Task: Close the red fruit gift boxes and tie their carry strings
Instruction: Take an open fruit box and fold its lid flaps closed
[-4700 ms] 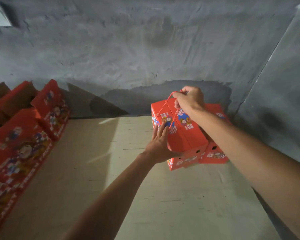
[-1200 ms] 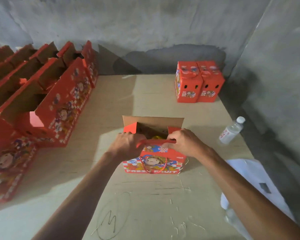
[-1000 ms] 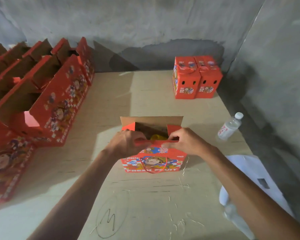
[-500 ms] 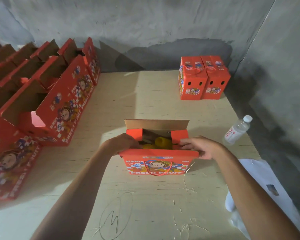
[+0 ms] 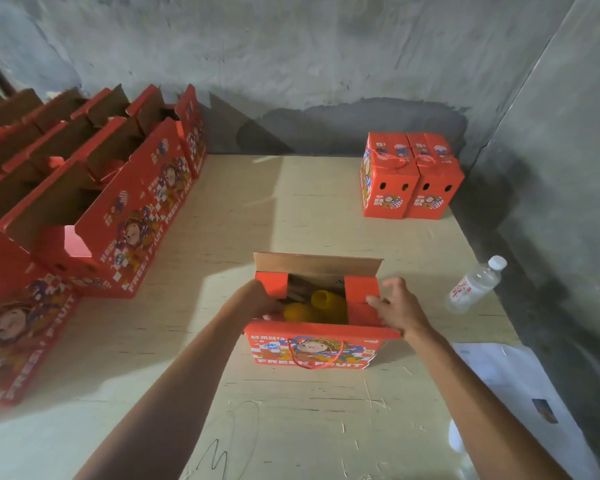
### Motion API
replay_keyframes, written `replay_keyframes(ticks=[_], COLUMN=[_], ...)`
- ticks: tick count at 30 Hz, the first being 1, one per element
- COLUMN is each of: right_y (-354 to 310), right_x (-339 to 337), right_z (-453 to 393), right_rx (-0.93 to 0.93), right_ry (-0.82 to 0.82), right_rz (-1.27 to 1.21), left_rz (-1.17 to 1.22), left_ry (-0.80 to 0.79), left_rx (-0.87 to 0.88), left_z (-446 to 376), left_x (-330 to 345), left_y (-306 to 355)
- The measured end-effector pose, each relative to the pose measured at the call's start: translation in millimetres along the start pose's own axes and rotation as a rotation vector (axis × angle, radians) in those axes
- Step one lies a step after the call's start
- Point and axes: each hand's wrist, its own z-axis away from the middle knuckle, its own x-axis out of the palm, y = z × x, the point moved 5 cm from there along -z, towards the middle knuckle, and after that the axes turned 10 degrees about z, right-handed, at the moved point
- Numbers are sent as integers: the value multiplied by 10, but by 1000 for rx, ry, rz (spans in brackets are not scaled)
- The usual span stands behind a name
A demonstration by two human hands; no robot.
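A big pale wooden tabletop (image 5: 291, 427) sits in the corner of a gray room. Along its left side stands a long row of open red boxes (image 5: 118, 209) with their lids up. At the far right, by the wall, two closed red boxes (image 5: 409, 181) stand side by side and touch, with red strings on top. A white sheet (image 5: 520, 386) lies at the near right edge.

In the middle, near the person, stands one open red fruit box (image 5: 312, 348). Its back lid stands up and its two red side flaps lie partly over the top. Yellow fruit (image 5: 321, 304) shows inside. A red carry string (image 5: 317, 358) hangs in a loop down the front.

The left hand (image 5: 262, 301) reaches into the left side of the box; its fingers are blurry, so I cannot tell how they lie. The right hand (image 5: 399, 308) is over the right flap with its fingers spread out and holding nothing.

A clear water bottle (image 5: 475, 285) lies tilted to the right of the box.
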Motion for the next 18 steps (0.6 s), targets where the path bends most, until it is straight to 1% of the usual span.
replay_keyframes(ticks=[3,4,5,7,9,11,13,15,16,18], right_y=[-76,-126,-180,-226,-197,-141,-136,-134,-124,-114], right_x=[-40,-50,-60,-81,-101,-109,-105,-55,-25,23], right_z=[14,16,23,37,82,132,163,175,194,245], right_rx=[-31,-53,-75,-94,-84,-70,-71,-116,-161,-229], right_ry=[-101,-133,-156,-156,-126,-76,-9,66,110,145], right_rz=[-10,-15,-6,-5,-56,-96,-109,-77,-25,33], left_rz=[-279,-298,-261,-68,219,496,657,692,655,450], left_ry=[288,369,422,478,547,653,758,734,704,664], left_rx=[103,175,260,426,560,649,636,532,479,442], left_z=[96,150,203,285,398,488,461,323,246,135], left_x=[84,134,195,287,277,175,55,-21,-35,-11], left_y=[-96,-111,-134,-198,-272,-302,-299,-292,-297,-312])
